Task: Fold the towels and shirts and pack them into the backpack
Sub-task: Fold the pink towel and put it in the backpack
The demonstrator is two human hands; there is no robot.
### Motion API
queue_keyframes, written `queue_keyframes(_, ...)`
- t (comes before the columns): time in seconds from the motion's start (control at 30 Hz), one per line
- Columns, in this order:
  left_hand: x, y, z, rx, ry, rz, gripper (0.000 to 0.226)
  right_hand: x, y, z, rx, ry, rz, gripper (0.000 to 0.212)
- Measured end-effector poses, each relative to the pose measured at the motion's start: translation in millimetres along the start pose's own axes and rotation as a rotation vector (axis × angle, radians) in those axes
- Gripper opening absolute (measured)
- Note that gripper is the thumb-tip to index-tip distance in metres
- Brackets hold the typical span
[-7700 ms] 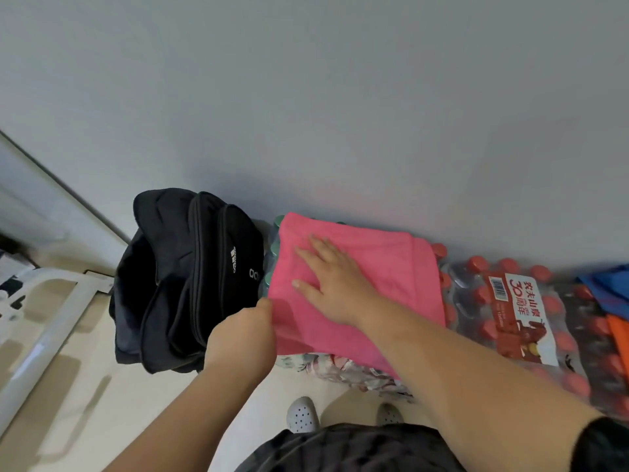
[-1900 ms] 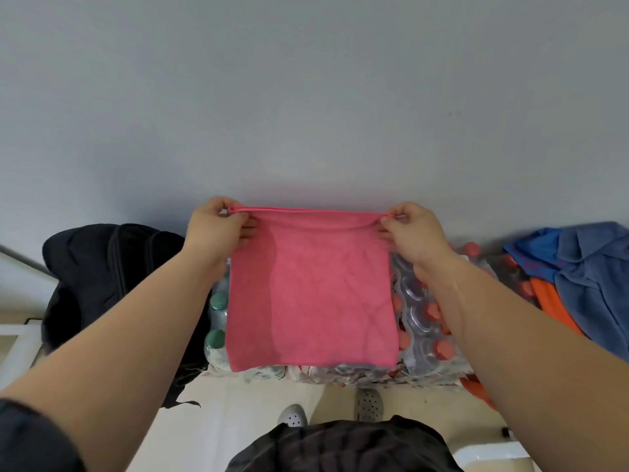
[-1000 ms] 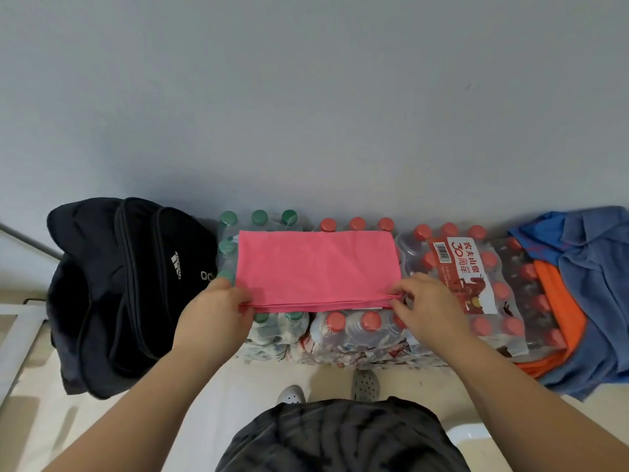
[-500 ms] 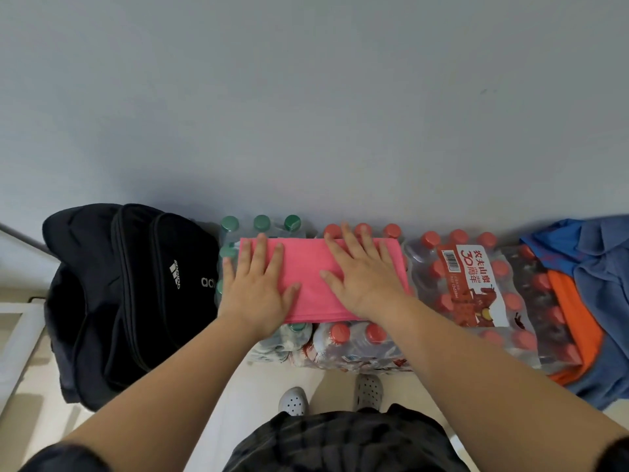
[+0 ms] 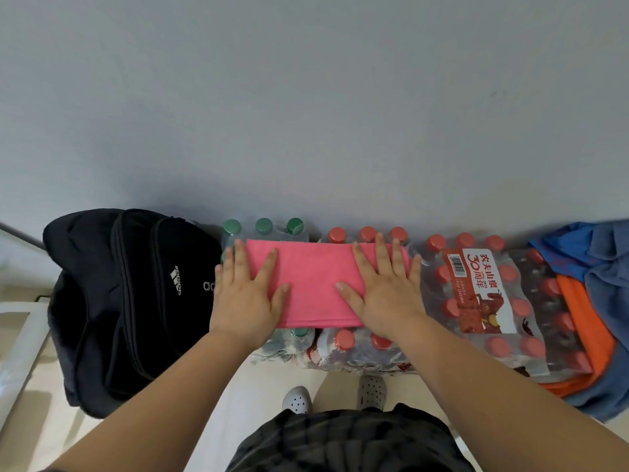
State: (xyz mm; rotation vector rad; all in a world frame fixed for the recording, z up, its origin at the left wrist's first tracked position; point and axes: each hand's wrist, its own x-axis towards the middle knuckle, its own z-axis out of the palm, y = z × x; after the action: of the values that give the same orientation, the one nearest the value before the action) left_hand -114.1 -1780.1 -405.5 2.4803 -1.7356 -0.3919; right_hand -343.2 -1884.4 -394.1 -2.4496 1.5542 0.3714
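Your left hand [image 5: 246,294] lies flat, palm down, fingers spread, on the left end of the folded pink towel [image 5: 315,284]; its outer fingers overhang the towel's left edge. Your right hand [image 5: 383,291] lies the same way on the right end, fingers spread and pointing toward the wall [image 5: 306,97]. Neither hand grasps or pinches the cloth; both press on it from above.

The towel is folded into a wide, flat band. It rests on top of shrink-wrapped packs of bottled water: a green-capped pack [image 5: 263,226] under its left part and a red-capped pack [image 5: 367,233] under its right part. Caps of both packs show beyond the towel's far edge and below its near edge.

Just right of your right hand stands a further red-capped pack with a red-and-white printed label [image 5: 476,287]. Against that pack's right side lies a heap of clothing: an orange garment [image 5: 585,321] beneath blue garments [image 5: 599,260], unfolded.

The black backpack [image 5: 132,301], with white logo, stands on the floor directly left of the green-capped pack, touching it. Whether its main zip is open cannot be determined. A white frame [image 5: 20,345] occupies the far left edge.

Your two grey perforated shoes [image 5: 297,400] show on the pale floor below the packs.
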Motion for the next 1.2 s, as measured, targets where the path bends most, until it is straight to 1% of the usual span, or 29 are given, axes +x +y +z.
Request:
queue_keyframes(0.07, -4, -1, -4, -0.038, 0.003, -0.062, 0.062, -3, -7, -4, -0.021, 0.035, -0.022, 0.086)
queue_keyframes(0.13, -6, -2, -9, -0.059, 0.029, -0.073, 0.061, -8, -21, -9, -0.019, 0.048, -0.078, 0.084)
queue_keyframes(0.2, -6, -3, -14, -0.066, 0.061, -0.061, 0.059, -9, -38, -13, 0.006, 0.018, -0.122, 0.082)
queue_keyframes(0.3, -5, -4, -20, -0.094, 0.061, -0.066, 0.055, -5, -52, -8, 0.006, -0.063, -0.113, 0.08)
queue_keyframes(0.37, -2, -5, -24, -0.144, 0.033, -0.078, 0.055, -3, -52, -1, -0.006, -0.092, -0.089, 0.079)
queue_keyframes(0.47, 4, -7, -29, -0.275, -0.023, -0.1, 0.058, -4, -51, 4, -0.032, -0.082, -0.082, 0.079)
queue_keyframes(0.57, 9, -6, -34, -0.387, -0.078, -0.165, 0.061, -5, -51, 2, -0.032, -0.082, -0.087, 0.079)
queue_keyframes(0.63, 12, -5, -37, -0.407, -0.113, -0.194, 0.057, -6, -51, 2, -0.022, -0.078, -0.087, 0.079)
queue_keyframes(0.77, 15, -8, -38, -0.414, -0.136, -0.176, 0.046, -6, -50, 2, -0.009, -0.095, -0.083, 0.078)
queue_keyframes(0.87, 12, -7, -43, -0.458, -0.154, -0.182, 0.049, -6, -50, 1, -0.005, -0.106, -0.083, 0.078)
queue_keyframes(0.93, 10, -6, -44, -0.502, -0.13, -0.167, 0.052, -6, -50, 1, 0.003, -0.107, -0.082, 0.078)
queue_keyframes(1.07, 6, -5, -43, -0.683, -0.082, -0.174, 0.055, -6, -49, 2, 0.01, -0.096, -0.081, 0.079)
queue_keyframes(1.2, 4, -7, -41, -0.82, -0.124, -0.193, 0.066, -6, -50, 4, 0.028, -0.08, -0.078, 0.081)
